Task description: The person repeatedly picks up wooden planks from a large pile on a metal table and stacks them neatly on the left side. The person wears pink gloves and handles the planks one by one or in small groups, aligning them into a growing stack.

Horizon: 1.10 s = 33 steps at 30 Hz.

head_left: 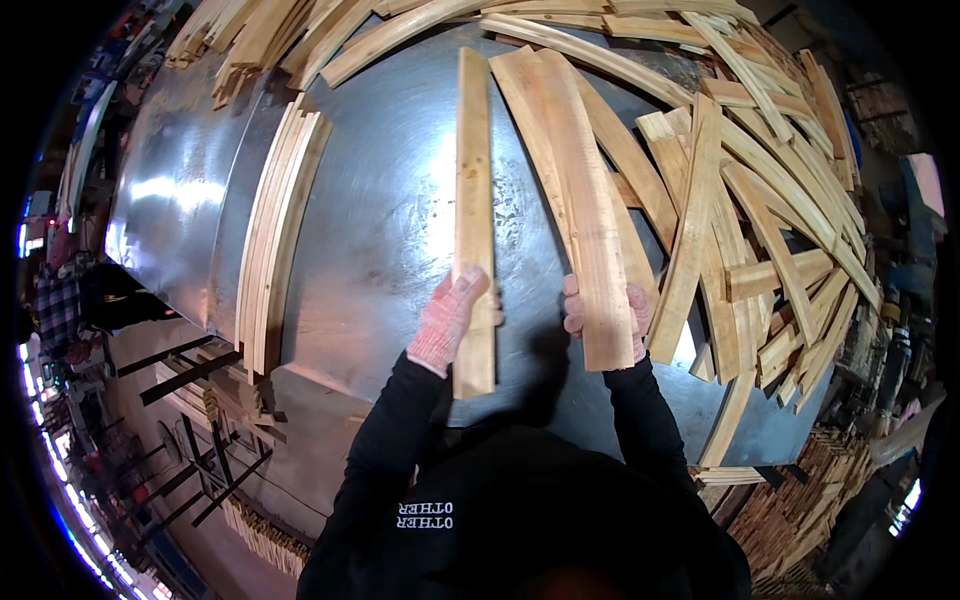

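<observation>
Both my hands wear pinkish knit gloves. My left hand (455, 312) is closed round the near part of a narrow wooden board (474, 190), thumb on top and fingertips showing past its right edge. That board points away from me over the metal table (385, 210). Wrapped round the near end of a wider wooden board (590, 210) is my right hand (637, 308), its fingers curling round from the left side. Another board lies partly behind this wider one; I cannot tell if the hand grips it too.
A neat stack of narrow boards (282, 240) lies on the table at left. Loose boards (700, 230) pile up crisscross on the right, and more wood (270, 40) lines the far edge. A dark metal rack (200, 440) stands at lower left, below the table's edge.
</observation>
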Each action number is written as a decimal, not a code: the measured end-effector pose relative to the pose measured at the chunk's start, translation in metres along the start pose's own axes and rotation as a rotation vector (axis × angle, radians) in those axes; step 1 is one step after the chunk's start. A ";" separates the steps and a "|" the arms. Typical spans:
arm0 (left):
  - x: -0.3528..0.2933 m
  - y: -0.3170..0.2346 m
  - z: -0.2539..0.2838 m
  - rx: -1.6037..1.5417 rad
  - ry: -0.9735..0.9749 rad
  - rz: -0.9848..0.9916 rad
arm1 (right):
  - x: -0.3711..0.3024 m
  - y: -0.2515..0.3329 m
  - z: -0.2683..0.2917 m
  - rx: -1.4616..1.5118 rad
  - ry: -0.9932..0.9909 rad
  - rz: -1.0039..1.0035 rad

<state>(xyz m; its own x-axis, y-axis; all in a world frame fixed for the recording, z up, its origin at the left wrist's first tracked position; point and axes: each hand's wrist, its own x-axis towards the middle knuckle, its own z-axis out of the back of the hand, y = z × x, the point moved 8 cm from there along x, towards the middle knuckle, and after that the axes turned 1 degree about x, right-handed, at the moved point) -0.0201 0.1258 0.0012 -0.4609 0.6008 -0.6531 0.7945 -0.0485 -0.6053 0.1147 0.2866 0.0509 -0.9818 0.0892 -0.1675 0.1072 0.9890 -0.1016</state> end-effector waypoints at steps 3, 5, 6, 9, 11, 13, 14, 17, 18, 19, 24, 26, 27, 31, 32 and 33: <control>-0.021 -0.021 0.034 0.315 -0.219 -0.105 | -0.001 0.001 -0.005 -0.062 -0.049 0.023; -0.021 -0.027 0.059 0.528 -0.336 -0.028 | 0.004 -0.001 -0.005 -0.170 -0.084 0.005; -0.026 -0.042 0.065 0.836 -0.411 -0.175 | 0.009 -0.006 -0.008 -0.253 -0.144 0.002; -0.055 -0.071 0.028 1.135 -0.507 -0.574 | 0.014 -0.014 0.001 -0.552 -0.252 -0.023; -0.067 -0.061 -0.003 1.000 -0.311 -0.672 | 0.034 -0.029 -0.019 -1.069 -0.300 -0.141; -0.048 -0.022 -0.013 0.579 -0.038 -0.385 | 0.040 -0.047 -0.016 -1.644 -0.497 -0.239; -0.042 -0.001 -0.017 0.387 0.032 -0.225 | 0.045 -0.062 0.002 -1.702 -0.449 -0.146; -0.032 0.005 0.005 0.515 0.036 -0.111 | 0.049 -0.088 0.019 -1.822 -0.532 -0.292; -0.031 0.005 0.008 0.653 0.058 -0.102 | 0.048 -0.094 0.020 -1.878 -0.574 -0.354; -0.028 0.002 0.011 0.795 0.087 -0.100 | 0.047 -0.093 0.013 -2.033 -0.650 -0.377; -0.021 -0.037 -0.004 1.664 -0.170 -0.546 | 0.020 -0.070 0.094 -1.208 -0.598 -0.005; -0.033 -0.042 -0.026 1.547 -0.495 -0.444 | 0.007 -0.027 0.056 -1.351 -0.738 -0.018; -0.023 -0.007 -0.022 1.932 -0.451 -0.383 | -0.006 -0.004 0.055 -1.484 -0.785 -0.001; -0.028 -0.016 0.001 1.477 -0.495 -0.653 | -0.019 0.022 0.056 -1.394 -0.708 0.065; -0.026 -0.022 0.008 1.101 -0.364 -0.360 | -0.007 0.008 0.032 -2.027 -0.875 -0.213; -0.032 -0.012 0.001 0.718 -0.229 -0.068 | 0.000 -0.030 0.051 -1.463 -0.468 0.051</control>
<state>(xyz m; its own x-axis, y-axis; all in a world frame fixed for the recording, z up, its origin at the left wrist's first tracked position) -0.0150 0.1064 0.0289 -0.6325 0.4439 -0.6347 0.3450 -0.5721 -0.7441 0.1198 0.2505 0.0039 -0.8162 0.3589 -0.4527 -0.3797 0.2574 0.8886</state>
